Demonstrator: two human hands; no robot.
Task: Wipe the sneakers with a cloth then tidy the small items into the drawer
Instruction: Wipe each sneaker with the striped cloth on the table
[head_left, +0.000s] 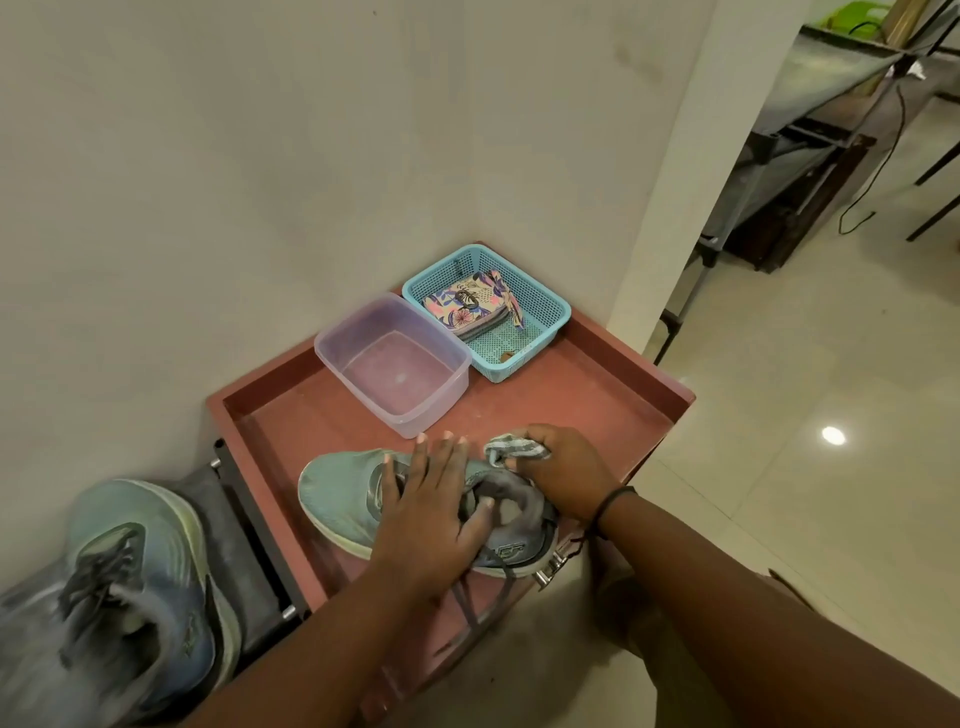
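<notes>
I count two teal sneakers: one (343, 499) on the red table (597, 384), the second sneaker (140, 582) lower left. One grey cloth (517, 449), one clear plastic tub (392, 364), one blue mesh basket (540, 306) with one floral pouch (467, 304) inside. Two hands: left hand (426, 519), right hand (566, 478).

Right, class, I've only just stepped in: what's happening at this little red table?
A person is cleaning a teal sneaker on the red table. The left hand steadies it, fingers spread over the laces, while the right hand grips a bunched cloth at the heel. The other sneaker sits on a rack to the left.
</notes>
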